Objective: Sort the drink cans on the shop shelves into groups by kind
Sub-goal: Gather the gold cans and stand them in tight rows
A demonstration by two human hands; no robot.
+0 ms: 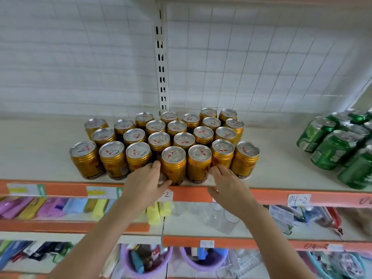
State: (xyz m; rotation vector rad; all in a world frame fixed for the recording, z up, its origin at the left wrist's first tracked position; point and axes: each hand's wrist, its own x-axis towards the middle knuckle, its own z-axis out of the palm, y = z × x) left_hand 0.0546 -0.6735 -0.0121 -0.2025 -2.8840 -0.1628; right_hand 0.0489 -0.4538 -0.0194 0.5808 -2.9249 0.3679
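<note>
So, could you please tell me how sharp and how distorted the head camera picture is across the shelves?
In the head view, the gold cans at centre are fairly sharp, with soft glare on their lids; the green cans at the right edge lean from wide-angle distortion; the lower shelf goods are blurred; both hands are slightly soft.

Green cans [340, 146] run off the right edge, blurred.

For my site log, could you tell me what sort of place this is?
Most likely a small shop: gold cans and green cans massed on a shelf whose orange edge carries price tags, with more goods on the shelves below.
</note>
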